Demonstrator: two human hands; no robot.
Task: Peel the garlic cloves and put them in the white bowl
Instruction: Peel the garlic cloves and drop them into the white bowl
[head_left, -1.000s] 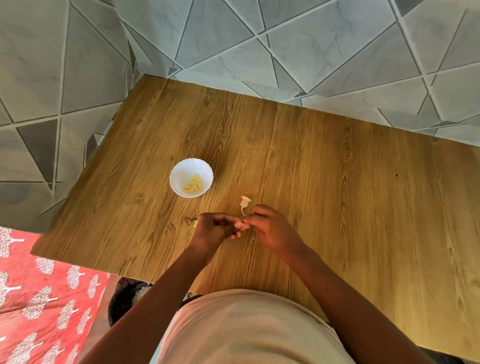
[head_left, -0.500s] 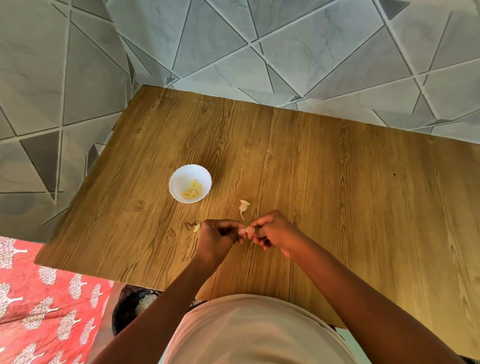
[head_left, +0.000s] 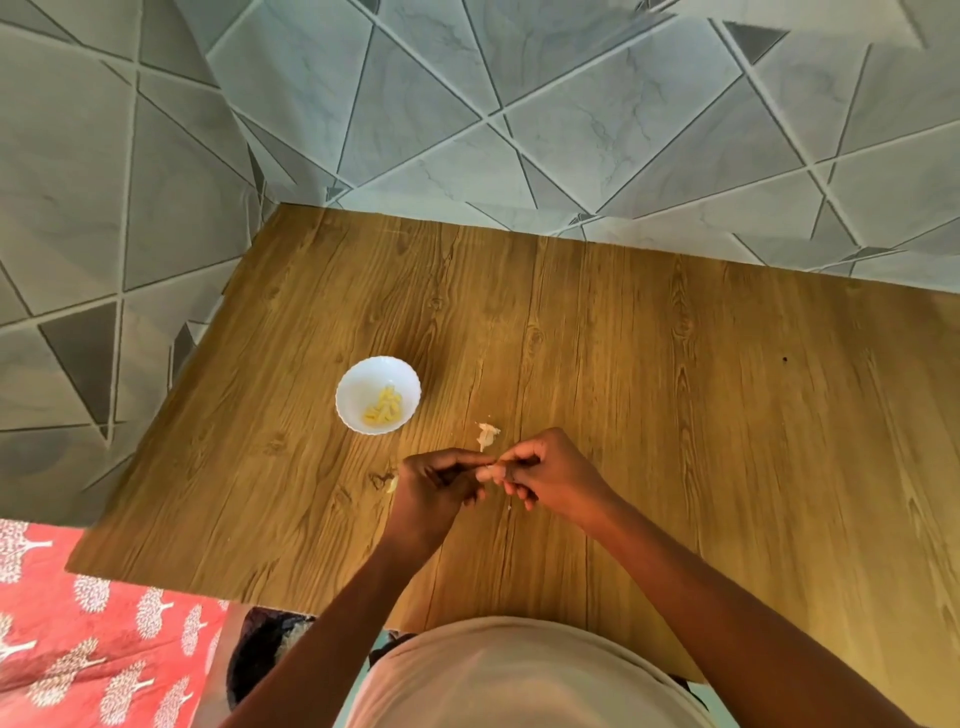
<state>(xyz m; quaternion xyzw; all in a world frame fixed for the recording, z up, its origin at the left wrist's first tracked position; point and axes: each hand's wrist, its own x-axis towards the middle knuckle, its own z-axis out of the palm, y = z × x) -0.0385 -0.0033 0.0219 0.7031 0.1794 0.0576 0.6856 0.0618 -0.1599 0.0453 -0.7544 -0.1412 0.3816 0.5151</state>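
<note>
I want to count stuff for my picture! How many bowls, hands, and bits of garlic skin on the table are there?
White bowl: 1
Hands, left hand and right hand: 2
Skin scraps on the table, one past the hands, one beside the left hand: 2
Total: 5

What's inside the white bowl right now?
The white bowl holds a small heap of peeled, yellowish garlic cloves toward its near side. They overlap, so an exact count, or anything beneath them, cannot be seen.
</note>
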